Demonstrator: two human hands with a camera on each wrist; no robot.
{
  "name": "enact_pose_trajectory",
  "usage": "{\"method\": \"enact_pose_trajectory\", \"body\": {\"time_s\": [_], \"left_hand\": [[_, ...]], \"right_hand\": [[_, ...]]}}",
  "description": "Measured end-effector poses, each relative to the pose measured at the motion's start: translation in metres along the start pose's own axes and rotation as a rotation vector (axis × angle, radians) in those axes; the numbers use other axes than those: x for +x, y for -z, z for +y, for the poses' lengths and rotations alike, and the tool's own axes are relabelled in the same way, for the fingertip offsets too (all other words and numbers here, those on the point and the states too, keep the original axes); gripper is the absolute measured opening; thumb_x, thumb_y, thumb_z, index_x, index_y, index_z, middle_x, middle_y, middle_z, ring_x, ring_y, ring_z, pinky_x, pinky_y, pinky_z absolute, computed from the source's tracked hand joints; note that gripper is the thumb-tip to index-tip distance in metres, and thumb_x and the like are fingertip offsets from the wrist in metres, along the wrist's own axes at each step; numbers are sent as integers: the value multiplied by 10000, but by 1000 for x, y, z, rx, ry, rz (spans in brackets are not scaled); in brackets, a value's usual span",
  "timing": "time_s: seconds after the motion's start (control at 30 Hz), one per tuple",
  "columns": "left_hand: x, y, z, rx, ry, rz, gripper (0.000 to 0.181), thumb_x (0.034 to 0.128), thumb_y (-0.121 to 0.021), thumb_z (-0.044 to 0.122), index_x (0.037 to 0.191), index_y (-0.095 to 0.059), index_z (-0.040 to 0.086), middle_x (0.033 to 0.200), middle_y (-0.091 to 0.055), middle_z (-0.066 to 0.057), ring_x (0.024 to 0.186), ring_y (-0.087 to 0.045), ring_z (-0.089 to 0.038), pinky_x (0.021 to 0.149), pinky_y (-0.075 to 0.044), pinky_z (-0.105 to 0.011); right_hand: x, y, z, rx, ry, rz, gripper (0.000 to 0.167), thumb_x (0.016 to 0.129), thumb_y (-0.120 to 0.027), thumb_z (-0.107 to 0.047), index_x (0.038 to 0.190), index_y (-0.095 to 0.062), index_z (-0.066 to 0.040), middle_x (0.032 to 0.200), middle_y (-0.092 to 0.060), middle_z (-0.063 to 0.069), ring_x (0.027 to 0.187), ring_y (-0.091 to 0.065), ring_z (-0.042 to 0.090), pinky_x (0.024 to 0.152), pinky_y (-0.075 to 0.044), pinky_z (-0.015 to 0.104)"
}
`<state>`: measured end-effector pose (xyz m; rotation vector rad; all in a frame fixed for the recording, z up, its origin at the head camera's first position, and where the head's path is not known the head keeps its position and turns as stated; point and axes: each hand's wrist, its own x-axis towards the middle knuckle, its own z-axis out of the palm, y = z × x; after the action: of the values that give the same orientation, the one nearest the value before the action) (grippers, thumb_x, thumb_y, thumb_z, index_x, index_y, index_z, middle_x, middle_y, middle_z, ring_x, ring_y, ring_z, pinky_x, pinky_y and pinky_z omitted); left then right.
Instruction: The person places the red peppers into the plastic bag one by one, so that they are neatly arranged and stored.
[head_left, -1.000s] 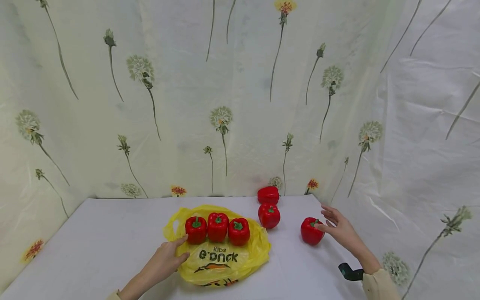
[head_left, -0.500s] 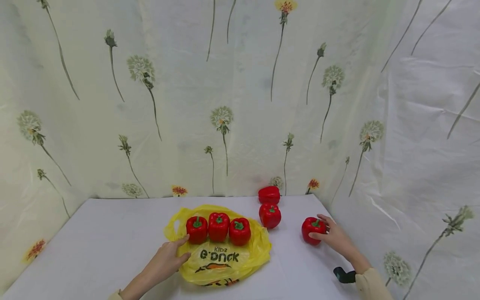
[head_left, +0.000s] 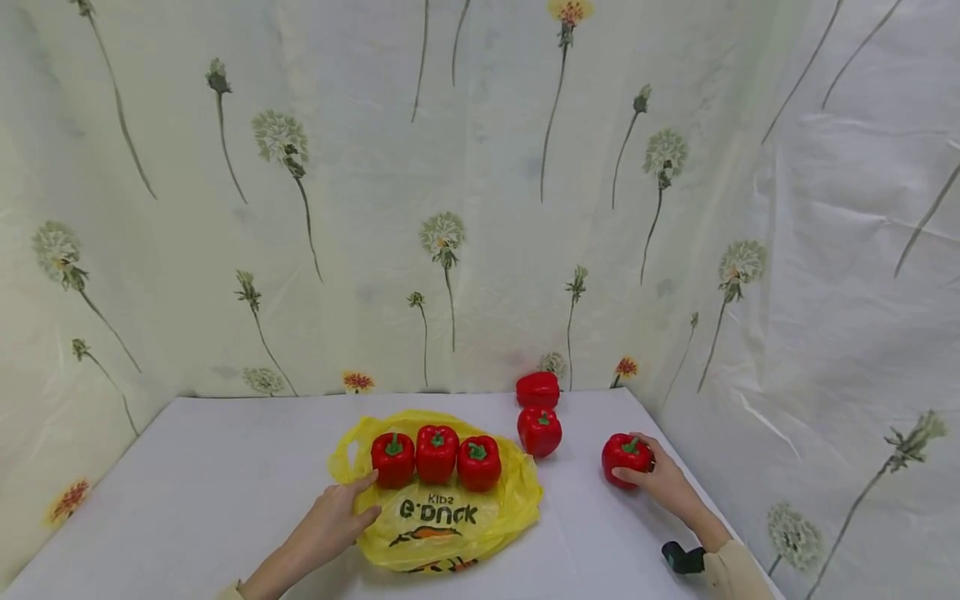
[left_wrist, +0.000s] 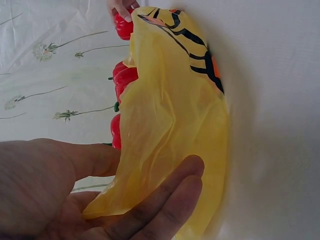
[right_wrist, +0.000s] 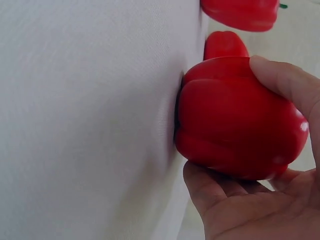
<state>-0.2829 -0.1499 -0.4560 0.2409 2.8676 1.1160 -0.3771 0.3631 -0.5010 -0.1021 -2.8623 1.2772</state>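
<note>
A yellow plastic bag (head_left: 420, 537) with dark print lies flat on the table; three red peppers (head_left: 437, 454) stand in a row on its upper part. At the bag's left edge, my left hand (head_left: 326, 525) has the plastic between its thumb and fingers; in the left wrist view the hand (left_wrist: 115, 200) curls around the yellow plastic (left_wrist: 165, 115). On the right, my right hand (head_left: 671, 483) grips a red pepper (head_left: 621, 454) with a green stem. The right wrist view shows thumb and fingers of the hand (right_wrist: 265, 200) on opposite sides of that pepper (right_wrist: 235, 115), its base close to the table.
Behind the bag's right side are another upright red pepper (head_left: 539, 432) and one lying on its side (head_left: 537, 389). A flower-print curtain (head_left: 480, 250) hangs behind and to the right of the white table (head_left: 225, 475). A dark object (head_left: 682, 558) is by the right wrist.
My right hand has come in from the right and closed its fingers around the pepper there. The left hand and the bag look unmoved.
</note>
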Motion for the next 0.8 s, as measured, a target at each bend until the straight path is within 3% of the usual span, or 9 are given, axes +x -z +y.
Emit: {"method": "enact_pose_trajectory", "body": {"time_s": [0.47, 0.8], "left_hand": [[3, -2, -3, -8, -7, -2, 548, 876, -677, 154, 1365, -510, -29, 1218, -618, -234, 480, -543, -106, 452, -437, -231], [1, 0, -2, -8, -8, 8, 551, 871, -685, 154, 1362, -514, -28, 1059, -674, -169, 472, -540, -111, 449, -434, -238]], "right_hand": [[-6, -1, -5, -1, -29, 20, 1042, 773, -765, -472, 1476, -181, 27, 1457, -292, 317, 1301, -302, 507, 950, -461, 577], [-2, -1, -3, -5, -34, 15, 1059, 758, -776, -476, 1477, -174, 17, 1455, -286, 319, 1302, -293, 514, 942, -465, 579]]}}
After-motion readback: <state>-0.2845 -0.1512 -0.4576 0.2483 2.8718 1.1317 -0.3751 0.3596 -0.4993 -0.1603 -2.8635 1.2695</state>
